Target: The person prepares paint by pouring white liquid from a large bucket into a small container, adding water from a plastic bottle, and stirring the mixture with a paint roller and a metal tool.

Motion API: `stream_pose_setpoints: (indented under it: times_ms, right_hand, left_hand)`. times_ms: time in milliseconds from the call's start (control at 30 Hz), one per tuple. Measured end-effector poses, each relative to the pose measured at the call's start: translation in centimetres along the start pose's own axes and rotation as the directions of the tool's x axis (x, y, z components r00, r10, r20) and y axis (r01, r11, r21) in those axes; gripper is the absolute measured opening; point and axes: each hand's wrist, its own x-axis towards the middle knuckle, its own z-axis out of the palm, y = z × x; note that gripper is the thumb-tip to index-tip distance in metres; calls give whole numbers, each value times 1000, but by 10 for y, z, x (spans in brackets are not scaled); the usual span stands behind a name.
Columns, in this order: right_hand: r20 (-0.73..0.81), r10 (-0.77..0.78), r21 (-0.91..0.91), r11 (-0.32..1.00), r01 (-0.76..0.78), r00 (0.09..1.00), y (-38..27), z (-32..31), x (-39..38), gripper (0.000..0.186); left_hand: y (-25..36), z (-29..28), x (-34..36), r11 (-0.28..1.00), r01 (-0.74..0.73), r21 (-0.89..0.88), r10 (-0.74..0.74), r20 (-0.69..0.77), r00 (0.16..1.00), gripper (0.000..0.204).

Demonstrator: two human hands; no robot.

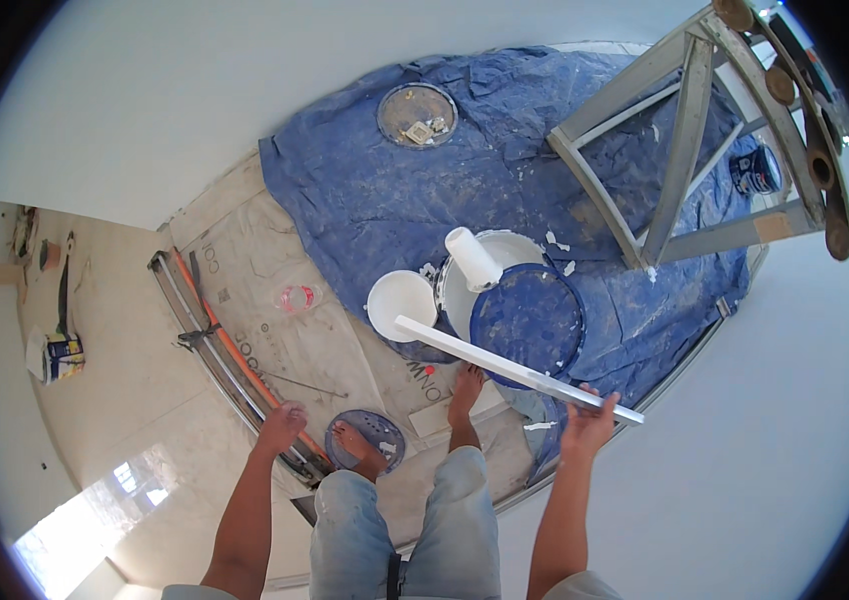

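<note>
A long, straight white bar [490, 361] runs slantwise in front of me, and my right hand [590, 422] grips it close to its right end. The bar's other end overlaps the rim of a small white bucket [402, 295]; whether they touch, I cannot tell. Beneath the bar's middle lies a round, stained blue lid [527, 318], partly covering a larger white bucket [490, 245]. A white cylinder [473, 258] is tilted across that bucket. My left hand [283, 427] has curled fingers and no visible object in it, above a bundle of long poles [225, 345].
A blue drop sheet [375, 200] covers much of the floor, with a scrap-holding round lid [418, 113] on it. A wooden trestle [680, 150] and blue paint tin [756, 171] stand at right. My left foot rests on a blue disc [395, 432]. A clear bottle [298, 297] lies left.
</note>
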Motion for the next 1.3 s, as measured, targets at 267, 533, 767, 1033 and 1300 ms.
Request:
stream_pose_setpoints:
  times_ms: [267, 533, 767, 1033, 1300]
  right_hand:
    - [117, -236, -90, 965, 247, 965, -171, 72, 33, 40]
    - [464, -477, -170, 779, 603, 746, -136, 157, 87, 24]
    - [732, -326, -112, 808, 578, 598, -43, 218, 108, 30]
    - [887, -119, -123, 871, 476, 447, 31, 257, 133, 35]
    - [916, 170, -381, 654, 654, 363, 99, 276, 157, 36]
  left_hand:
    - [100, 73, 11, 990, -140, 19, 137, 95, 986, 30]
    - [240, 191, 74, 588, 260, -766, -176, 193, 965, 24]
    - [279, 229, 190, 274, 360, -892, -433, 219, 874, 24]
    - [270, 236, 220, 130, 514, -848, -497, 393, 774, 11]
    - [275, 241, 216, 173, 564, -808, -480, 431, 765, 12]
